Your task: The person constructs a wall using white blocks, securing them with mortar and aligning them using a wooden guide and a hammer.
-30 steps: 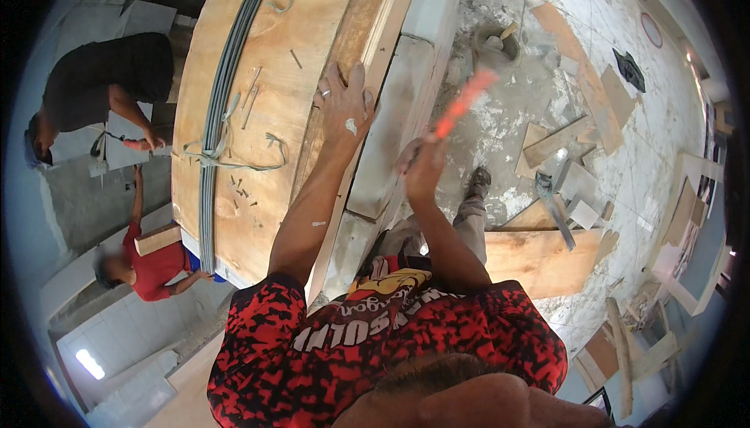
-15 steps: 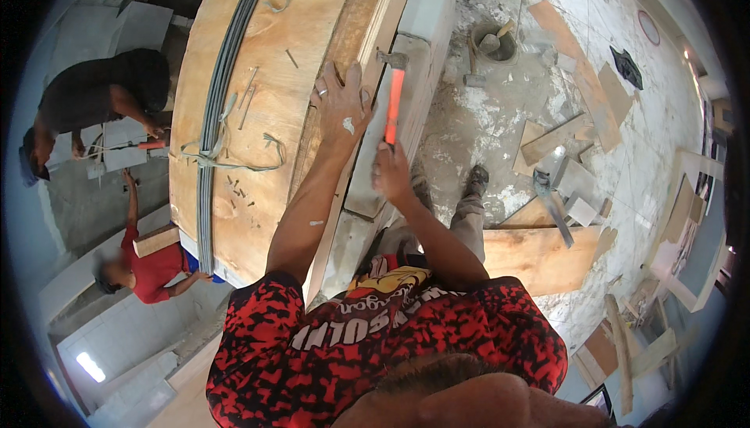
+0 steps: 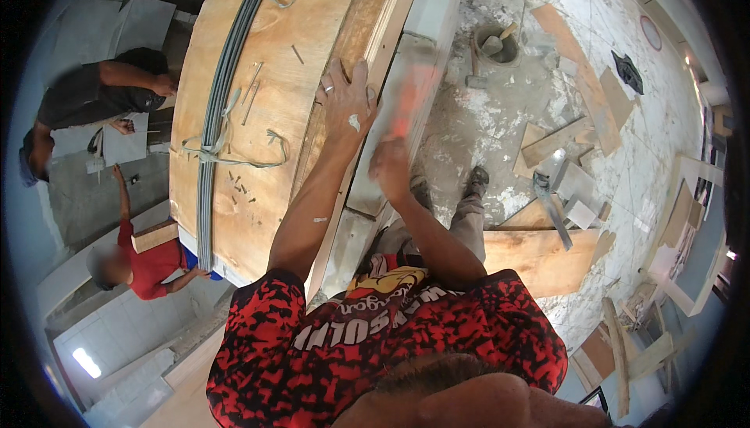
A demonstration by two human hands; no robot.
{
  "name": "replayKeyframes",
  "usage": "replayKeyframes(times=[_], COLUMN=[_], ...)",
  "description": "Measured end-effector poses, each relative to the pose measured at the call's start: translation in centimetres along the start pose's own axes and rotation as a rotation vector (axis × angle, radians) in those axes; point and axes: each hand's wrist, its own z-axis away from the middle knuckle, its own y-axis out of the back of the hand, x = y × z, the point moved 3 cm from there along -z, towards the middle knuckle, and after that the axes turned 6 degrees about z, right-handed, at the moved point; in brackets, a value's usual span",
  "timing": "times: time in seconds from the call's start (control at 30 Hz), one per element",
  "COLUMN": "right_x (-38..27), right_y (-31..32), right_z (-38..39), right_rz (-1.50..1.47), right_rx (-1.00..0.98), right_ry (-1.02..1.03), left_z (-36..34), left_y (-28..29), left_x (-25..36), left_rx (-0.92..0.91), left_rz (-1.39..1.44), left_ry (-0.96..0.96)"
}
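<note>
My left hand (image 3: 346, 107) lies spread on a long wooden board (image 3: 355, 25) along the edge of a plywood surface (image 3: 266, 92), with a ring on one finger. My right hand (image 3: 389, 166) is wrapped around the orange handle of a hammer (image 3: 410, 96), smeared by motion; its head cannot be made out clearly. The hammer is over a row of grey blocks (image 3: 363, 186) that runs beside the board. On the plywood lie small loose nails (image 3: 241, 189), a few longer ones and a tied bundle of grey rods (image 3: 226, 64).
A person in dark clothes (image 3: 98, 88) and one in a red shirt (image 3: 152, 264) are beyond the plywood's left side. On the floor to the right are a bucket (image 3: 500, 45) with a trowel, a mallet (image 3: 476, 81), wood offcuts (image 3: 555, 140) and a long-handled tool (image 3: 553, 209).
The hammer, sharp before, is now blurred and tilted more to the right. My left hand stays on the board. The person in dark clothes has shifted an arm.
</note>
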Motion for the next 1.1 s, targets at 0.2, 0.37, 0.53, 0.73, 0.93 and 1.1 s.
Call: replayKeyframes(times=[0.2, 0.37, 0.53, 0.73, 0.93, 1.1], right_x=[-6.1, -8.2, -11.5, -10.8, -10.0, -11.5], right_y=[-2.4, 7.9, 11.1, 14.0, 14.5, 12.6], right_z=[5.1, 7.6, 13.2, 19.4, 21.6, 20.8], right_rz=[0.49, 1.274, 1.334, 1.251, 1.159, 1.295], right_rx=[0.234, 0.11, 0.057, 0.096, 0.088, -0.077], right_ry=[-0.172, 0.237, 0.041, -0.187, -0.195, -0.091], left_z=[0.5, 0.5, 1.3, 12.4, 29.3, 33.9], left_y=[-0.4, -0.3, -0.7, 9.1, 11.4, 10.6], left_x=[-0.7, -1.0, -4.9, -8.4, -6.8, -7.6], left_rx=[0.058, 0.101, -0.033, 0.007, 0.036, -0.101], left_rz=[-0.056, -0.01, 0.534, 0.777, 0.349, -0.004], left_ry=[-0.035, -0.037, -0.035, 0.028, 0.063, -0.04])
